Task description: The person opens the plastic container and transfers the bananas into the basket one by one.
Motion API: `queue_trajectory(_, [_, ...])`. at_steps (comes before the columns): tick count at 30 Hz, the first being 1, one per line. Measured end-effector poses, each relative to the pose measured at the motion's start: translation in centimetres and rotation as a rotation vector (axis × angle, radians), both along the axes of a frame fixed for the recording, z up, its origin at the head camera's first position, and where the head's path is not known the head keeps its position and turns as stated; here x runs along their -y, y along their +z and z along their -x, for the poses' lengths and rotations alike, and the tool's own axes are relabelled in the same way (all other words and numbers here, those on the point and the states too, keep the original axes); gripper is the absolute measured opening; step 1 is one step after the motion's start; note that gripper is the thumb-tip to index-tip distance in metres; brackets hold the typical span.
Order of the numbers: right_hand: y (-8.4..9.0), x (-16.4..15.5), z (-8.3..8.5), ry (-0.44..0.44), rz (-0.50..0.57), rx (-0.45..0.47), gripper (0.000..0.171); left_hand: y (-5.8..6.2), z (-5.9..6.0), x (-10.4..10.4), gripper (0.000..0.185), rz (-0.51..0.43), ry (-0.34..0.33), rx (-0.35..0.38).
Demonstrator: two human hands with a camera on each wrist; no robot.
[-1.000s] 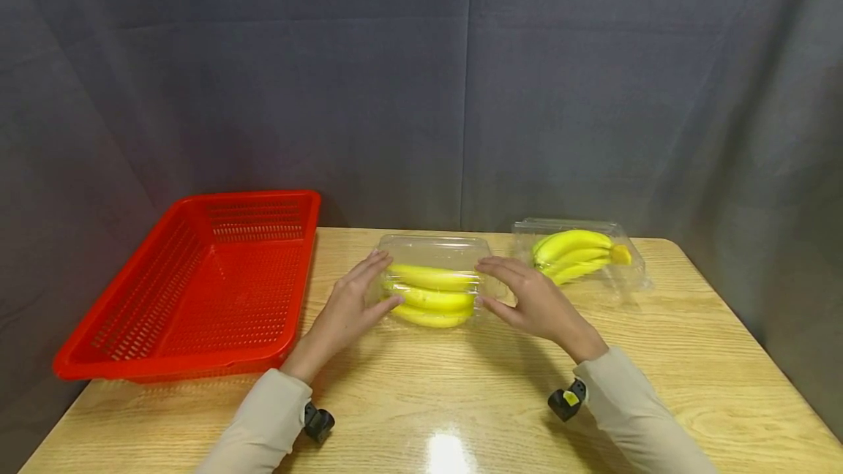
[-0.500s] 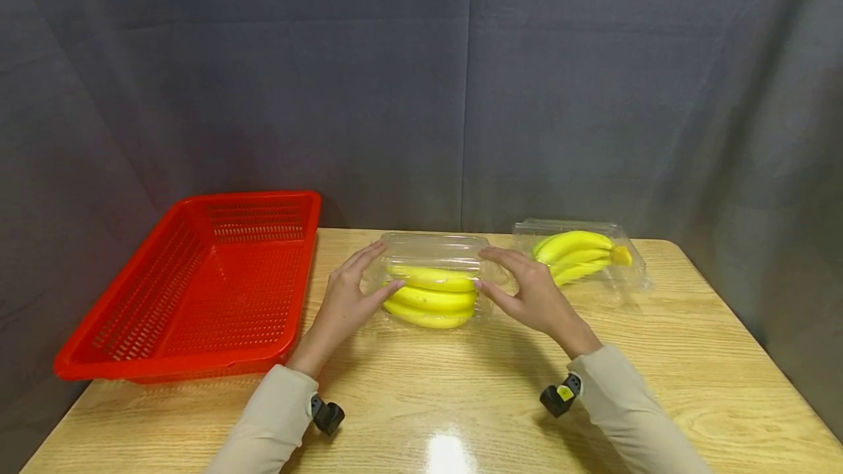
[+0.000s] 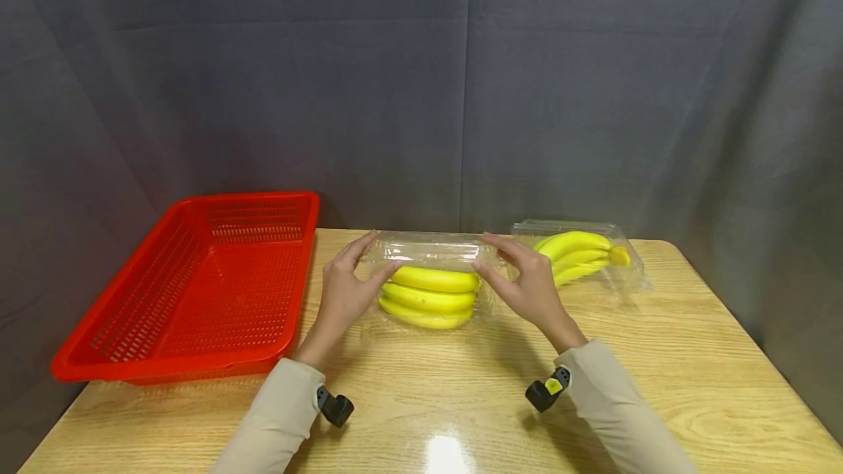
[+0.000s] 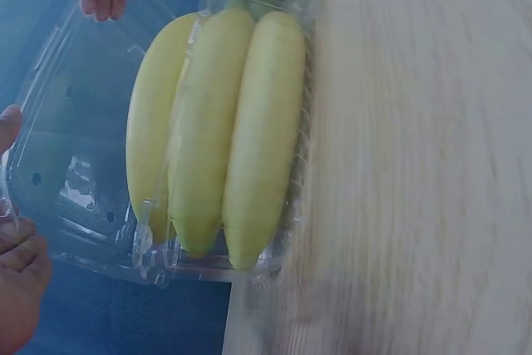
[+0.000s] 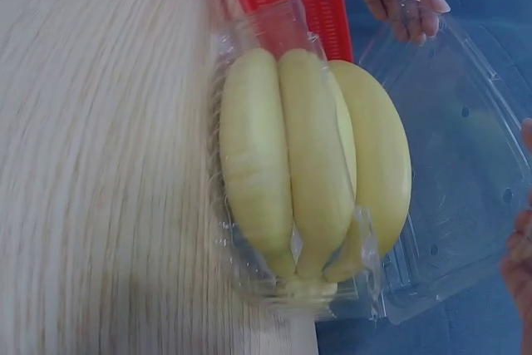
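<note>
Landmark was the clear clamshell box point(image 3: 428, 280) near the middle of the wooden table point(image 3: 691, 357).

Left of the box: a red mesh basket point(image 3: 191, 287), nothing in it, sitting at the table's left edge, apart from the box.

At the box's left end: your left hand point(image 3: 342, 295), thumb and fingers pinching the left corner of the raised clear lid point(image 3: 424, 249). Beige sleeve behind it, with a black wrist camera on the underside.

In the box: a bunch of three yellow bananas point(image 3: 428, 298) lying flat in the lower tray. The lid stood lifted off them, hinged at the far side; both wrist views showed it swung up and away from the fruit.

At the box's right end: your right hand point(image 3: 527, 287), fingers and thumb pinching the lid's right corner, mirroring the left.

Right of the box and a little behind it: a second clear clamshell point(image 3: 579, 254) with its own yellow banana bunch point(image 3: 576, 251) inside, near your right hand but not touching it.
</note>
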State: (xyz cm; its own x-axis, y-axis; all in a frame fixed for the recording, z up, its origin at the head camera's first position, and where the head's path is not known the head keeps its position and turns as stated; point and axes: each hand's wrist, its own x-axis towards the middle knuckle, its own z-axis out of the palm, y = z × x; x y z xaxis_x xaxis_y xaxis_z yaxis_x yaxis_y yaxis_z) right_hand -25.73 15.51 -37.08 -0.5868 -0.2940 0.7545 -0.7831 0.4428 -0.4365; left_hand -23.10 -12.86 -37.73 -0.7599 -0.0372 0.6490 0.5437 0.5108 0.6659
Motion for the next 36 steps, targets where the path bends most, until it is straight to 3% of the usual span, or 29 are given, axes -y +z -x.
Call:
queue_trajectory(9, [0.1,0.6,0.3,0.042,0.128,0.038,0.043,0.3,0.1,-0.1,0.057,-0.109,0.002,0.037])
queue_trajectory(20, [2.5,1.1,-1.8,0.094,0.159,0.101,0.038,0.9,0.8,-0.6,0.051,-0.267,-0.057,0.108])
queue_trajectory(26, [2.7,1.0,-1.7,0.064,0.173,0.188,0.039,1.2,1.1,-0.7,0.045,-0.375,-0.108,0.149])
queue_trajectory(33, [3.0,1.0,-1.2,-0.038,0.239,0.323,0.037,3.6,-0.5,-1.4,0.041,-0.441,-0.113,0.203])
queue_trajectory(36, [3.0,0.9,-1.0,-0.051,0.262,0.377,0.037,3.9,-0.6,-1.4,0.041,-0.456,-0.105,0.238])
